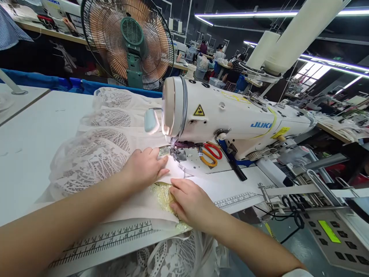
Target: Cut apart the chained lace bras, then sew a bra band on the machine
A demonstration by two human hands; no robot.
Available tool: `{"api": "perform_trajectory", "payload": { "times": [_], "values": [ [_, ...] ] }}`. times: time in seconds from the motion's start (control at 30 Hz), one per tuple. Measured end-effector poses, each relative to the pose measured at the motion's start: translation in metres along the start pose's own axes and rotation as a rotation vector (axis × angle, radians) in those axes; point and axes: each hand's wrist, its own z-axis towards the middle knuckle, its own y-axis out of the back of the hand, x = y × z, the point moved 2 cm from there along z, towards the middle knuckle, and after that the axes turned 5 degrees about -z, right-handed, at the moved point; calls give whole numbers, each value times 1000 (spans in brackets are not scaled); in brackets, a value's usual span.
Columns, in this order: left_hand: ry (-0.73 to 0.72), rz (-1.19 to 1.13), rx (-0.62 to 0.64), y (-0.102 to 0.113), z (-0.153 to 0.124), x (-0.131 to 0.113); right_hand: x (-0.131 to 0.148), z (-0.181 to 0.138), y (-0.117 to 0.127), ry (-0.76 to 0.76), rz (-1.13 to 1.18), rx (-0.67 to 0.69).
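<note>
My left hand [145, 167] lies flat on white fabric [138, 204], fingers stretched toward the presser foot [176, 154] of a white Juki sewing machine [230, 119]. My right hand [191, 204] rests palm down a little nearer to me, its fingers pressing a yellowish lace strip [162, 194] onto the white fabric. White lace fabric [95, 154] is bunched to the left of the needle area and more hangs off the table's front edge [170, 257].
Red and orange scissors [210, 154] lie on the machine bed. A standing fan [129, 42] is behind the table. Thread cones [288, 42] stand at the right. A control panel [334, 238] sits low right. Printed rulers [115, 236] mark the table edge. Other workers sit far back.
</note>
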Motion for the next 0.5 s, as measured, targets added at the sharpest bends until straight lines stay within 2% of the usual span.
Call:
{"api": "perform_trajectory", "payload": {
  "times": [0.1,0.3,0.5],
  "values": [
    [-25,-29,-10,-2,5,0,-1,1,0,-1,7,16],
    [-203,-105,83,-11,12,-2,-1,0,0,2,15,38],
    [-175,-140,71,-13,14,-1,0,0,0,-15,21,55]
  ]
}}
